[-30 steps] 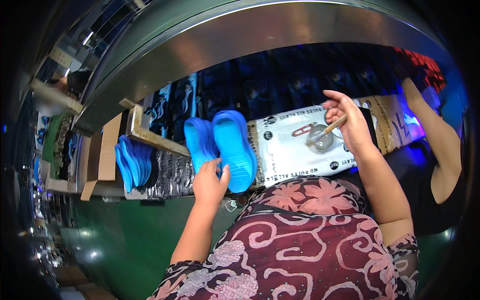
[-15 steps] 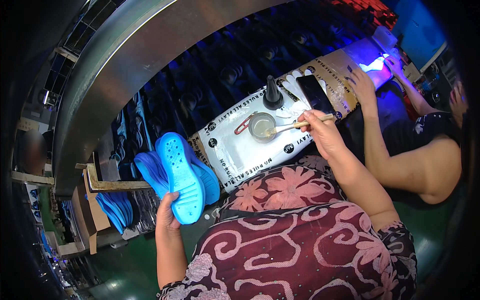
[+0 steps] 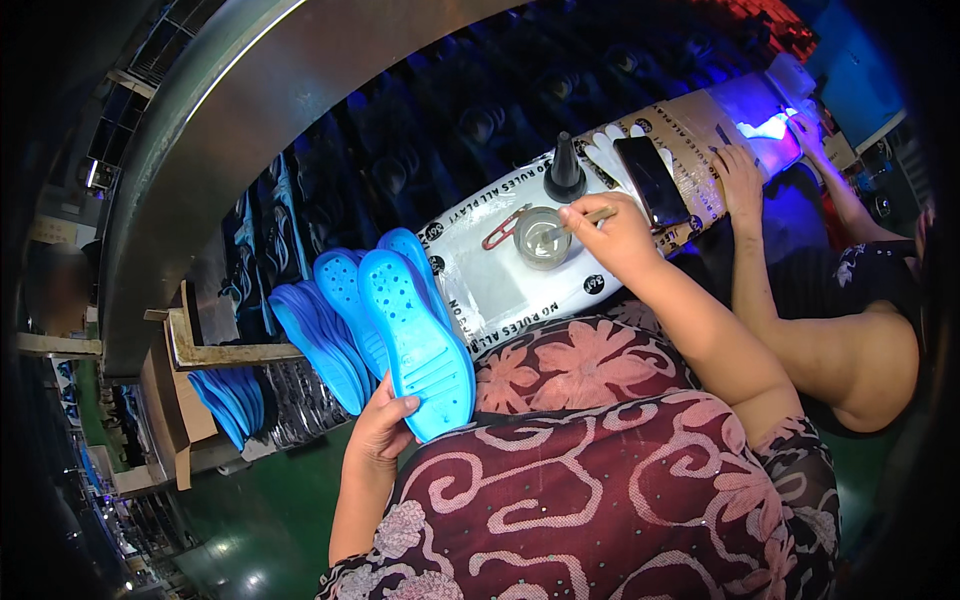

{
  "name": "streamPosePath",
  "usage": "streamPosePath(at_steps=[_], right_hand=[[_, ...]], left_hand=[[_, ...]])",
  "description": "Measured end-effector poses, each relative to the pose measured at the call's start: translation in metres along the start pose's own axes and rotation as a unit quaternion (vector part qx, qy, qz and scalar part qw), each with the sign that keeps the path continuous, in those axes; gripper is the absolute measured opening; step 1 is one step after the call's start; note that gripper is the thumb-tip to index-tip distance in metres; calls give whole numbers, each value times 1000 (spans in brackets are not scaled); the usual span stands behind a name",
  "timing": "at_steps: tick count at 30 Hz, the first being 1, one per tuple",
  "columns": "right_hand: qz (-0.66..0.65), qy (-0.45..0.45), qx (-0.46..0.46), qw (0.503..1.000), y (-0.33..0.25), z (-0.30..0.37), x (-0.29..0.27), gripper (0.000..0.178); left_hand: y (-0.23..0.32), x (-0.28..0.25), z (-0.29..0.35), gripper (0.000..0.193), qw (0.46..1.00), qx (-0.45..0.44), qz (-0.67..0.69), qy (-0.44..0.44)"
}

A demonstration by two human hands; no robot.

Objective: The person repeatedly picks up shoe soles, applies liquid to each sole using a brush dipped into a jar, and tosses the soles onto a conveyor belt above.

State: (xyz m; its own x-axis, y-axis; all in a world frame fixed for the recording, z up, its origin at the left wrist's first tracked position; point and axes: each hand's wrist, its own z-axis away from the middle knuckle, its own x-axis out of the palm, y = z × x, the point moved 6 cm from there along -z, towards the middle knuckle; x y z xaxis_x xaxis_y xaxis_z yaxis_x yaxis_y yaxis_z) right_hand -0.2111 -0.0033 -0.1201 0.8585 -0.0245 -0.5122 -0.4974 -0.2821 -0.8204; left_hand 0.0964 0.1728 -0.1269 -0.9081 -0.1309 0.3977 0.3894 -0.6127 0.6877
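In my left hand (image 3: 384, 418), the heel end of a bright blue shoe sole (image 3: 425, 345) is gripped between thumb and fingers, its perforated forefoot pointing away from me. Other blue soles (image 3: 325, 345) stand close behind and to the left of it. My right hand (image 3: 612, 235) is closed on the wooden handle of a brush (image 3: 600, 214). The brush's lower end is down in a glass cup (image 3: 541, 250) of cloudy liquid. This cup stands on a white, printed plastic-wrapped surface (image 3: 480, 290).
Beside the cup lie a red slim tool (image 3: 506, 228) and a black nozzle bottle (image 3: 565, 170). White gloves (image 3: 606, 150) and a black phone (image 3: 648, 180) are farther right. A co-worker's hand (image 3: 738, 180) rests near a blue-lit spot. More soles (image 3: 228, 405) fill a rack at left.
My left hand has brought the held sole rightward, closer to my body, uncovering more soles behind it. My right hand has shifted left toward the cup, tilting the brush more steeply.
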Motion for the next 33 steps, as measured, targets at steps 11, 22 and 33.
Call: streamPosePath(at_steps=[11, 22, 33], right_hand=[[-323, 113, 152, 928, 4, 21, -31, 32], [-76, 3, -186, 980, -123, 41, -32, 16], [-28, 1, -180, 983, -121, 37, -21, 18]], left_hand=[[44, 34, -42, 71, 929, 301, -194, 90], [78, 86, -45, 61, 849, 471, -228, 80], [80, 85, -34, 51, 688, 633, -348, 72]])
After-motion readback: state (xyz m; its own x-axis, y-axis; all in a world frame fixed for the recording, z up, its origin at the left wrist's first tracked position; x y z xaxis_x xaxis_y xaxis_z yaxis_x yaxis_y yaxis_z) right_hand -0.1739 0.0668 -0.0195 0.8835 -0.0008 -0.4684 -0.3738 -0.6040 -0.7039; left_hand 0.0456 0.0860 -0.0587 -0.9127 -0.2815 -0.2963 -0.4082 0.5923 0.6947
